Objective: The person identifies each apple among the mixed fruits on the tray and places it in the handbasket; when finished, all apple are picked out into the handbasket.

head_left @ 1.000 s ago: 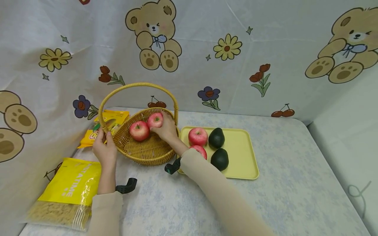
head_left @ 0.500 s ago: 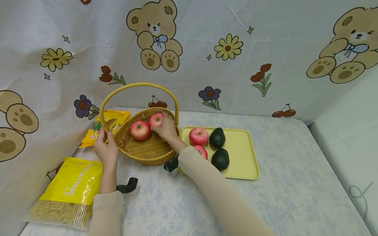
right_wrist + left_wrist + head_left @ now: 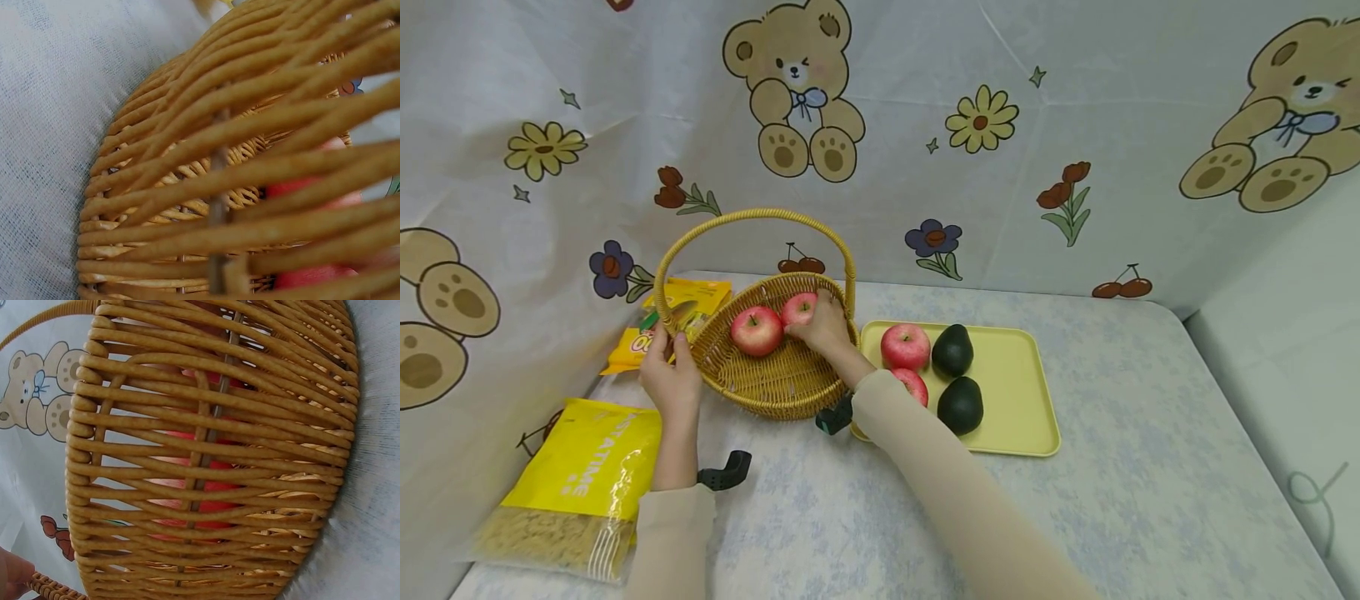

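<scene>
A wicker basket (image 3: 778, 385) with a tall arched handle (image 3: 752, 214) stands on the table, with two red apples inside. My left hand (image 3: 672, 377) pinches the foot of the handle at the basket's left side; in the left wrist view only a bit of the hand (image 3: 14, 573) shows at the lower left. Reaching over the right rim, my right hand (image 3: 824, 327) holds the rear apple (image 3: 799, 308) by its right side. The other apple (image 3: 756, 331) sits beside it, untouched. Woven strands hide most of the fruit in both wrist views.
Right of the basket lies a yellow tray (image 3: 1011, 392) with two apples (image 3: 905, 347) and two avocados (image 3: 952, 351); my right sleeve partly covers one apple. A yellow snack bag (image 3: 628, 350) lies behind my left hand, and a yellow-and-clear bag (image 3: 580, 467) lies at the front left.
The rear apple has sunk very slightly with my right hand on it. My left hand keeps its hold on the handle, and the basket stays in place.
</scene>
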{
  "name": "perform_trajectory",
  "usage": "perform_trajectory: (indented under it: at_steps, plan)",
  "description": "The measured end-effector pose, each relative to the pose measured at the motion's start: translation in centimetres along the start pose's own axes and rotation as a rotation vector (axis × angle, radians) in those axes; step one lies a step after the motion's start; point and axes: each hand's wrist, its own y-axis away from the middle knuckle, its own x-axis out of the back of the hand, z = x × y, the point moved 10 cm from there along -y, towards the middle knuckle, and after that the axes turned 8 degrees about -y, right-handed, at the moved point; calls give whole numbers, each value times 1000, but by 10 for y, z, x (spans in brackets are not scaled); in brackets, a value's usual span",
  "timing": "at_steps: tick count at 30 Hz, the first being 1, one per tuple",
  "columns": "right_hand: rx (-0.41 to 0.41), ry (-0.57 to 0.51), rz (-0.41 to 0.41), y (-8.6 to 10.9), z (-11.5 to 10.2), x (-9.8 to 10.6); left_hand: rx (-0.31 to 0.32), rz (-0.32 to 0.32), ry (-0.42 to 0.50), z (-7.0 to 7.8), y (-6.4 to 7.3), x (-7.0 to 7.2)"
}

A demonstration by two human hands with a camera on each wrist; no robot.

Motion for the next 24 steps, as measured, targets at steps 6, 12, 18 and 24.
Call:
perform_trajectory:
  at_steps: [6, 12, 18, 24]
  plan:
    - [-18, -1, -5, 1, 2, -1, 4, -8, 12, -1, -1, -1]
    - [-2, 15, -1, 3, 0, -1, 11, -13, 14, -2, -1, -1]
    - [5, 18, 10, 5, -2, 1, 13, -21, 18, -3, -1, -1]
    - [50, 30, 13, 8, -7, 2, 11, -23, 17, -2, -1, -1]
